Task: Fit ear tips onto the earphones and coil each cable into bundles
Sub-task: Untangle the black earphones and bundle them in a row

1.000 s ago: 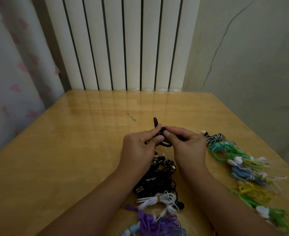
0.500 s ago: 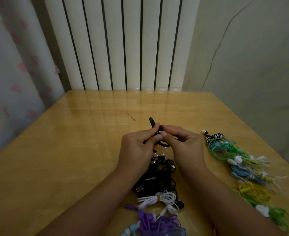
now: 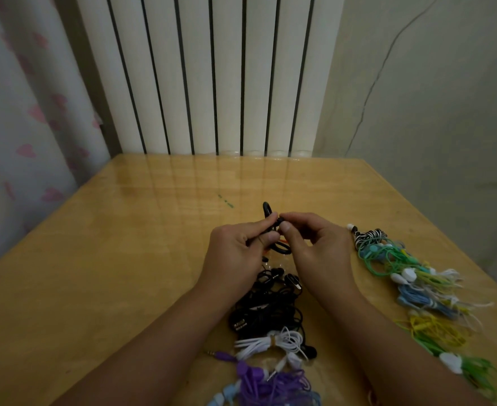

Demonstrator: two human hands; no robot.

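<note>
1. Curtain (image 3: 22,118) with pink hearts hangs far to the left of the fingers; the white radiator (image 3: 212,74) stands beyond them, past the far edge of the wooden surface (image 3: 109,259).
2. Left hand (image 3: 235,253): its fingers (image 3: 270,238) are curled round a black earphone cable (image 3: 267,210), gripping it; a loop of the cable stands up just beyond the thumb.
3. Right hand (image 3: 320,253): thumb and forefinger pinch a small black piece, probably the earbud, touching the left fingertips. Whether an ear tip is on it I cannot tell.
4. Handling, as a judgement: the cable is thin, light and limp, so loops will spring apart unless pinched where they cross; the tip looks soft and small, easy to drop, best held at its rim.
5. Nearer the body than the fingers lie a black earphone tangle (image 3: 267,309), a white bundle (image 3: 273,341) and a purple one (image 3: 267,385).
6. Right of the fingers runs a row of coiled bundles (image 3: 411,282), striped, green, blue and yellow.
</note>
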